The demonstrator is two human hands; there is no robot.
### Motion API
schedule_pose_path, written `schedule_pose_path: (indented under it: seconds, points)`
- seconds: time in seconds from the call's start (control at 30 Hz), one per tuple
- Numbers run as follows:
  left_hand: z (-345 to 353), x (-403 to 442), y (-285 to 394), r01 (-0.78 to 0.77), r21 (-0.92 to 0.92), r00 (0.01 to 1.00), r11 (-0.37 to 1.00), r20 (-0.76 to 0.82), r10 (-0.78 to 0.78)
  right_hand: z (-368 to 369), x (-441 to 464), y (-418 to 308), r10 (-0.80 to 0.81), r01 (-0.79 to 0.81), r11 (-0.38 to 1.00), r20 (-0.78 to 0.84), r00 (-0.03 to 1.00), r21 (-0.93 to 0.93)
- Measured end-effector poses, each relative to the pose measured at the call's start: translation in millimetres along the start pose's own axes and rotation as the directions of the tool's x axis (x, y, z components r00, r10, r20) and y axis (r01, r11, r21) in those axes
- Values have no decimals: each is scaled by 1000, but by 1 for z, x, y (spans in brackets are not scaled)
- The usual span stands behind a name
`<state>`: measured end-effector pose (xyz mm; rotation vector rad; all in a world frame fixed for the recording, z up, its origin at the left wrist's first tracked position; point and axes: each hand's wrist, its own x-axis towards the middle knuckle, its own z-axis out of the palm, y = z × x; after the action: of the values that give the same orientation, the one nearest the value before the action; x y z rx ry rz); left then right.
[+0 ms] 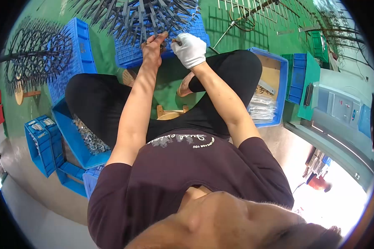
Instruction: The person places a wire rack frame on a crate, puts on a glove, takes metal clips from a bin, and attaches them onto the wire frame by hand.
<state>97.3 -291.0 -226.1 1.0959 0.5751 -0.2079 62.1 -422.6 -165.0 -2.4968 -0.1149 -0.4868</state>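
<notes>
My left hand (153,50) is bare and held close to the lower edge of a rack of dark, flat metal prongs (143,18). Its fingers are bent together around something small that I cannot make out. Just to the right, my right hand (189,49) wears a white glove, its fingers curled closed, and whatever they hold is hidden. A small gap separates the two hands. Below the prongs and beyond my hands lies a blue plastic crate (129,54) with a grid surface.
Left of my legs, a blue bin (72,135) holds many small metal pieces (91,139). On the right, a blue tray (283,83) contains bagged silvery parts (262,110). Other racks of dark hooks (37,54) and bare metal rods (262,12) stand around me.
</notes>
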Motion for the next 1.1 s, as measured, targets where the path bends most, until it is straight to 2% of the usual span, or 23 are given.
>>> schedule_pose_path:
  seconds: [0.1, 0.2, 0.37, 0.47, 0.57, 0.67, 0.87, 0.97, 1.03, 1.07, 1.1]
  points:
    - [0, -5, 5, 4, 2, 999, 1000, 33, -4, -5, 0, -7, 31, -28, 997, 42, 999, -75]
    - [2, -6, 7, 5, 6, 1000, 1000, 19, -5, -1, 0, -2, -8, 8, 999, -1, 1000, -44]
    - [3, -7, 9, 19, 23, 1000, 1000, 22, -19, -2, 3, -6, 57, -54, 995, 40, 998, -79]
    - [5, -7, 4, -3, -16, 999, 1000, -50, 3, -3, 7, -10, 90, -82, 991, 70, 993, -105]
    - [1, -4, 5, 8, 11, 999, 1000, 38, -8, -6, 9, -12, 92, -81, 989, 90, 992, -120]
    - [0, -3, 6, 29, 49, 999, 998, 43, -31, -6, 9, -12, 102, -88, 988, 106, 989, -127]
    - [2, -6, 2, 3, 37, 999, 999, -41, -2, -6, 9, -12, 130, -116, 987, 130, 983, -114]
    - [-7, -23, 17, 91, 97, 987, 991, 124, -102, -6, 8, -10, 140, -123, 986, 145, 979, -116]
    - [-22, -40, 15, 198, 34, 957, 980, 208, -201, -14, 5, -14, 146, -130, 986, 166, 975, -106]
    - [-30, -45, 14, 254, 6, 936, 967, 250, -247, -21, 2, -16, 88, -75, 992, 143, 986, -97]
    - [-39, -47, 14, 380, -35, 887, 924, 297, -354, -26, -2, -18, 65, -58, 997, 194, 979, -45]
